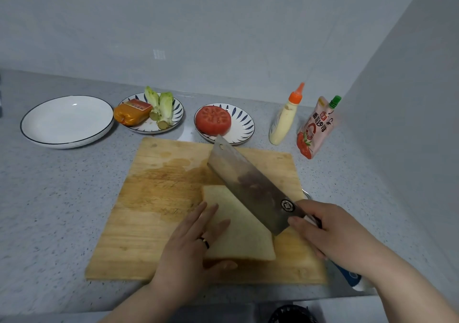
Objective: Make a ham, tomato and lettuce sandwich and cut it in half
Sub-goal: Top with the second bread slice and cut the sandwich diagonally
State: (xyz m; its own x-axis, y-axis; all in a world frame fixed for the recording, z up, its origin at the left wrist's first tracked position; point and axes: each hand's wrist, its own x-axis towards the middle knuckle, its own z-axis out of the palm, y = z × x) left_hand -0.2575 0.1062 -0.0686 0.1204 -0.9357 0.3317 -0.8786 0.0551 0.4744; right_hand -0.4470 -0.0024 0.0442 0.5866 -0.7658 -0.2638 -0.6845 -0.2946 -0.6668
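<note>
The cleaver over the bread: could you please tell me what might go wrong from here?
The left hand lies flat on the bread, its fingertips close to the cleaver gripped by the right hand; a slip could nick them. The blade hides part of the bread, so the cut may wander.

Scuffed, stained wooden cutting board [159, 213], dull metal cleaver [248, 186] blade (smeared), glossy ceramic plate [67, 121], speckled stone-like counter [49, 198].
</note>
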